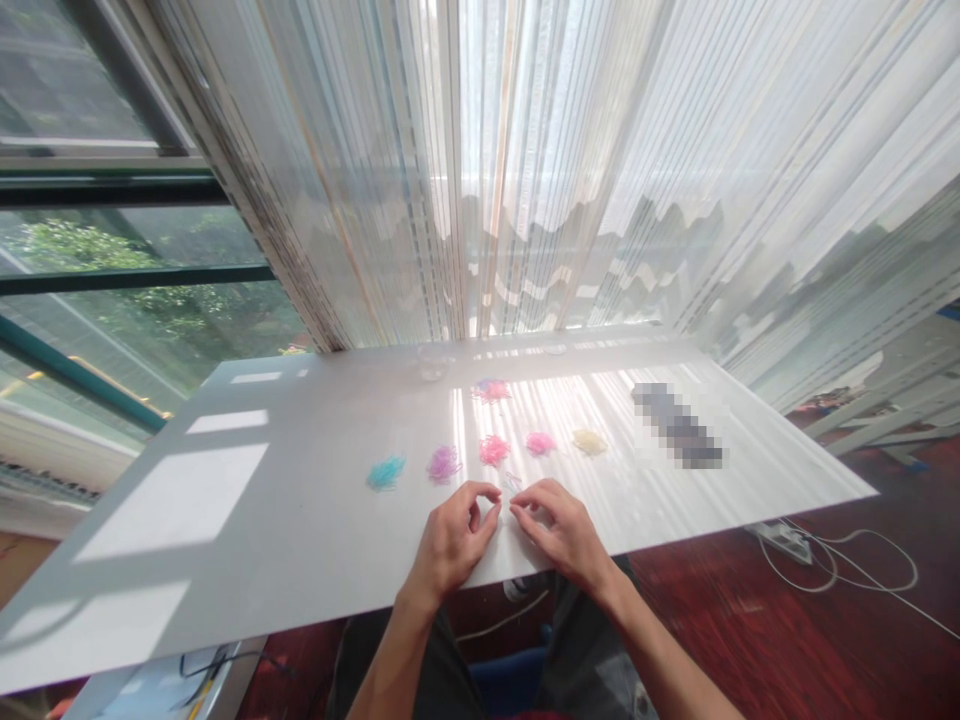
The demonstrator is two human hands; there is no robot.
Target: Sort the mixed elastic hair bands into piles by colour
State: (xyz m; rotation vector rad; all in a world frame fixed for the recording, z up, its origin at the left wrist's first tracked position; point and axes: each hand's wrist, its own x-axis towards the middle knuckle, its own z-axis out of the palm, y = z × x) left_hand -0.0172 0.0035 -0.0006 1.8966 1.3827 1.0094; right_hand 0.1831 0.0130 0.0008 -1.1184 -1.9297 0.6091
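Note:
My left hand [459, 535] and my right hand [559, 530] face each other over the front part of the table, fingertips a small gap apart. Each has thumb and forefinger drawn into a pinch; anything between them is too small to make out. Just beyond the fingertips lies a small group of pale loops [513, 481]. Piles of what look like small rubber bands form a row behind: teal [386, 473], purple [444, 464], red-pink [494, 450], bright pink [539, 443] and pale yellow [589, 442]. Farther back sits a mixed pink and violet pile [491, 390].
The white table [300, 520] carries a clear container [433, 362] near its back edge and a blurred-out dark object [679, 428] on the right. A striped sheer curtain [525, 180] hangs behind. White cables [840, 565] lie on the reddish floor at right.

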